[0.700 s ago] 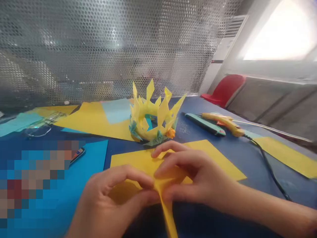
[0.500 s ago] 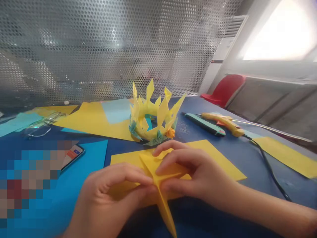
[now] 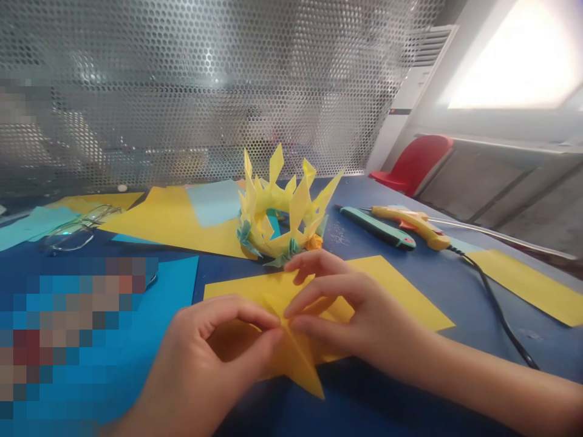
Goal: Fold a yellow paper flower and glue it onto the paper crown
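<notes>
My left hand [image 3: 207, 358] and my right hand [image 3: 350, 315] both pinch a folded piece of yellow paper [image 3: 298, 364] near the table's front. Its pointed flap sticks out toward me, below my thumbs. Under it lies a flat yellow sheet [image 3: 396, 291]. Just behind my fingers stands a spiky yellow paper crown [image 3: 282, 209] with small green and orange paper bits at its base.
Blue sheets [image 3: 168, 291] and yellow sheets [image 3: 173, 221] cover the blue table. A teal utility knife [image 3: 378, 229] and a yellow glue gun [image 3: 412, 221] with a black cord [image 3: 496, 309] lie at the right. Glasses [image 3: 75, 233] lie at the left. A perforated metal screen [image 3: 204, 85] stands behind.
The long narrow yellow flap pointing toward me has been folded shorter and wider. My hands have shifted slightly up with the paper. The crown and tools have not moved.
</notes>
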Tool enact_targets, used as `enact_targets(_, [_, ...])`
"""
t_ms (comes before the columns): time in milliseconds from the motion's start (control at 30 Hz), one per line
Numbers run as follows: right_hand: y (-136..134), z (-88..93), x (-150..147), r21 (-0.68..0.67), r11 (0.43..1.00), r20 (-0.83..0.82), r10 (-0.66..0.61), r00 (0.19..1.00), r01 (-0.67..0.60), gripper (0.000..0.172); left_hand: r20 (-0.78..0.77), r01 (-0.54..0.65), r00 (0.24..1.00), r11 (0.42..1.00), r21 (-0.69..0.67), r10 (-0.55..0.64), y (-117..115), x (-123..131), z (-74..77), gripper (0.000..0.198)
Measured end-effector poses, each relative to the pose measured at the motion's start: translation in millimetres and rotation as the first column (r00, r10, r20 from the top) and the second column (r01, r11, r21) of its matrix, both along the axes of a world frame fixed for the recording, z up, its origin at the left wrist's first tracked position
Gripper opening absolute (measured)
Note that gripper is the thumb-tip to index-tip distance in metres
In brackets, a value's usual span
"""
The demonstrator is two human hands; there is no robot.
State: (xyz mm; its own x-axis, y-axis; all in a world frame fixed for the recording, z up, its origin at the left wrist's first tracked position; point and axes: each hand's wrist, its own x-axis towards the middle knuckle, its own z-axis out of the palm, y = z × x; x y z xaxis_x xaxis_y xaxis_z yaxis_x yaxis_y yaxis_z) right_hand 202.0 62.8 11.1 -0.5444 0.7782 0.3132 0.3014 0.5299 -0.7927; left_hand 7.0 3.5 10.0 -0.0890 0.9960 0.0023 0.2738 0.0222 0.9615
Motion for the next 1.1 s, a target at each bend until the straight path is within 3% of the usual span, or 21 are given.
enact_targets(167, [-1.1, 3.3, -0.9, 0.017, 0.999, -0.017, 0.041, 0.999, -0.041, 0.003, -0.041, 0.007, 0.999, 0.999, 0.031, -0.005, -0.6, 1.0, 0.1, 0.011])
enact_targets(533, [-4.7, 5.3, -5.4, -0.187, 0.98, -0.023, 0.057, 0.998, -0.06, 0.003, 0.007, 0.073, 0.997, 0.997, 0.028, -0.074, -0.8, 4.3, 4.1, 0.01])
enact_targets(733, [-8.1, 6.6, -4.9, -0.128, 0.989, 0.001, 0.081, 0.997, -0.08, 0.004, -0.045, 0.133, 0.99, 0.99, 0.042, -0.131, -0.4, 3.3, 3.1, 0.011])
enact_targets(1100, [-11.3, 1.2, -8.1, -0.04, 0.995, -0.005, 0.095, 0.995, -0.095, 0.01, 0.043, 0.331, 0.943, 0.943, -0.023, -0.33, 5.7, -0.5, 0.4, 0.008])
